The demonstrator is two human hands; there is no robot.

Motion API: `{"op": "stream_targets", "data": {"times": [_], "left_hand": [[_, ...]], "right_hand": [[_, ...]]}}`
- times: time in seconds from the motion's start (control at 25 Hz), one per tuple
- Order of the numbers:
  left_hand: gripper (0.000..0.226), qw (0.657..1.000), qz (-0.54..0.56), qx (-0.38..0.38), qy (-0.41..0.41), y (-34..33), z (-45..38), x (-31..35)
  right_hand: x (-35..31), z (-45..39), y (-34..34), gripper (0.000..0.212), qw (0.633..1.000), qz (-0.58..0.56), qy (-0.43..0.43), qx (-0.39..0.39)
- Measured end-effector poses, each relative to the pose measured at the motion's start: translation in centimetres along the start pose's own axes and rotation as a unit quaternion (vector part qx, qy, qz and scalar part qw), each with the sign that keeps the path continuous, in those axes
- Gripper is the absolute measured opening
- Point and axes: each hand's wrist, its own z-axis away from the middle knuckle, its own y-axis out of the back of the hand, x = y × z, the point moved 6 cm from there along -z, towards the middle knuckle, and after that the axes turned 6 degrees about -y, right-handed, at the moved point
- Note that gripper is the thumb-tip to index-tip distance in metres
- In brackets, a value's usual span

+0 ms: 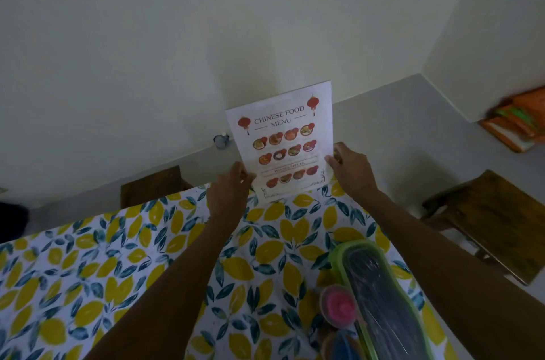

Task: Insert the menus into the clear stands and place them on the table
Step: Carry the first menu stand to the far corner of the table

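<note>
Item: Chinese food menu (281, 143), held upright at the far edge of the lemon-print tablecloth (118, 265), our left hand (228, 191) pinching its lower left edge and our right hand (351, 166) gripping its right edge; near right, a green-rimmed container (380, 297) beside a pink-lidded tub (339, 308).

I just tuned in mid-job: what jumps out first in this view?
The menu headed "Chinese Food Menu" stands out, upright at the table's far edge, with the left hand and right hand on its two sides. Under it spreads the lemon-print tablecloth. At near right lie a long green-rimmed container and a pink-lidded tub beside it.
</note>
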Motion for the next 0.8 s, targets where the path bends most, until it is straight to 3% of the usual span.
{"op": "stream_targets", "data": {"times": [0.24, 0.4, 0.6, 0.8], "left_hand": [[0.021, 0.998, 0.024, -0.052, 0.018, -1.4, 0.3, 0.6], [0.046, 0.996, 0.058, -0.061, 0.032, 0.0, 1.7, 0.9], [0.062, 0.993, -0.104, -0.033, -0.044, 3.7, 4.8, 0.7], [0.065, 0.987, -0.132, -0.023, -0.085, 7.3, 9.1, -2.4]], "right_hand": [[0.1, 0.6, -0.4, 0.027, 0.994, -0.061, -0.087, -0.032], [-1.0, 2.2, 0.9, 0.045, 0.986, -0.100, -0.129, -0.043], [-4.2, 6.4, 2.0, 0.056, 0.996, -0.027, -0.073, -0.045], [-10.0, 12.5, 0.8, 0.058, 0.985, 0.147, 0.035, -0.087]]}}
